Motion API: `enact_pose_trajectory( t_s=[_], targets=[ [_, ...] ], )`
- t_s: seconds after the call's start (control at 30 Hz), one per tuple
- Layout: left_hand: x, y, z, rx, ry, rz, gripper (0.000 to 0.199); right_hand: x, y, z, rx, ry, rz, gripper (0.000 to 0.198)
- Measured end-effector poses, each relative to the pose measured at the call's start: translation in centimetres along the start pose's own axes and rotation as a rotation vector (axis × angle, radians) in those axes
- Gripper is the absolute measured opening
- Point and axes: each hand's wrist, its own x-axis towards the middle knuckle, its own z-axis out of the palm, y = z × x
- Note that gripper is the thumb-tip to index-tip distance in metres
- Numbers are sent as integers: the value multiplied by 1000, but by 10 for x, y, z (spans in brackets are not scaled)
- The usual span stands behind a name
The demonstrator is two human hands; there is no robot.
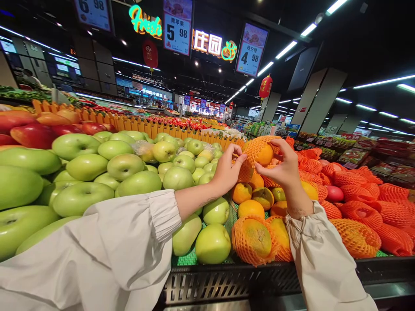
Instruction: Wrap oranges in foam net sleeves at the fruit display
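Both my hands are raised over the oranges around one orange (pixel 265 154) that sits partly inside an orange foam net sleeve (pixel 250 152). My left hand (pixel 226 169) is closed, its thumb and fingers pinching the sleeve's left side. My right hand (pixel 285 166) curves around the right side of the fruit, thumb below and fingers above. Bare orange skin shows between the hands. Below them lie loose oranges (pixel 251 209), and a netted orange (pixel 256 239) rests at the front edge.
Green apples (pixel 129 183) fill the display on the left, with red apples (pixel 35 134) behind. Fruit in red foam nets (pixel 366 207) is heaped on the right. A dark slotted rail (pixel 227 283) runs along the front. Price signs (pixel 177 28) hang overhead.
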Motion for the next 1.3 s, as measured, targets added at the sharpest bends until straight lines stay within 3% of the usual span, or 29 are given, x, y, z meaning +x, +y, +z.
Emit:
enact_pose_trajectory(
  t_s=[0.2, 0.43, 0.57, 0.63, 0.77, 1.07, 1.23, 1.3],
  targets=[
    [-1, 2, 0, -24, -48, -23, 8, 2, 8, 10, 371, 101, 401, 59],
    [-5, 3, -1, 0, -72, 67, 24, 3, 9, 14, 647, 41, 806, 61],
    [-7, 1, -1, 159, -23, 160, 72, 0, 13, 15, 779, 55, 825, 60],
    [-8, 1, -1, 167, -61, 153, 89, -1, 14, 14, 826, 4, 816, 60],
    [-8, 2, -1, 40, -98, 101, 82, 0, 10, 11, 855, -85, 804, 58],
    [-3, -4, 5, -368, 88, -155, 77, 10, -3, 4, 1007, -47, 949, 43],
    [-2, -7, 3, -343, 109, -232, 63, 10, 3, 2, 939, 90, 844, 26],
    [-1, -8, 2, -313, 114, -252, 61, 10, 3, -1, 927, 126, 869, 19]
  ],
)
